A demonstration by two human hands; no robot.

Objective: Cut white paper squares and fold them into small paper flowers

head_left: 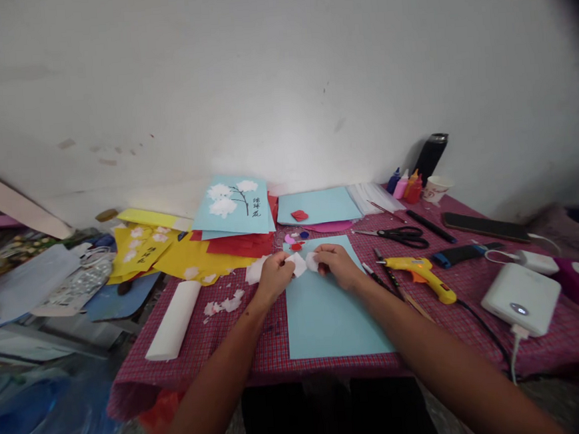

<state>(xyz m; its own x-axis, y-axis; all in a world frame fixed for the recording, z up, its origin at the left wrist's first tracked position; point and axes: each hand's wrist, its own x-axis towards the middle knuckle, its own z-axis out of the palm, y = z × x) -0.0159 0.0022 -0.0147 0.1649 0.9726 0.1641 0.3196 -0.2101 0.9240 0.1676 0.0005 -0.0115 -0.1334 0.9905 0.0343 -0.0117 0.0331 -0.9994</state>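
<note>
White paper piece [298, 265], pinched in the left hand just above the top half of the blue sheet. Clock read from the hands, 12 toward the wall.

Progress, left to right. 9–10 o'clock: yellow sheets [156, 249], blossoms and writing on the upper one. 8 o'clock: white roll [173, 320] and, nearer, torn scraps [225, 304] on the bench [215, 356]. 10–11 o'clock: blue card [232, 221] with white blossoms, dark branch and writing; judged complete. 6 o'clock: blue sheet [328, 321], plain blue wherever visible. Judgement: paper is being worked by hand, and this sheet is at an early stage; if it is meant to match the card, branch, blossoms and writing all remain. 2–3 o'clock: scissors [404, 236], lying unused. 3–4 o'clock: glue gun [419, 273], likewise.

Hands. Left hand [277, 276]: fingers curled, thumb and finger closed to a pinch on the paper piece. Right hand [337, 265]: fingertips drawn together on a small white wad [312, 262]. The two papers lie close together; whether they touch, cannot tell.
</note>
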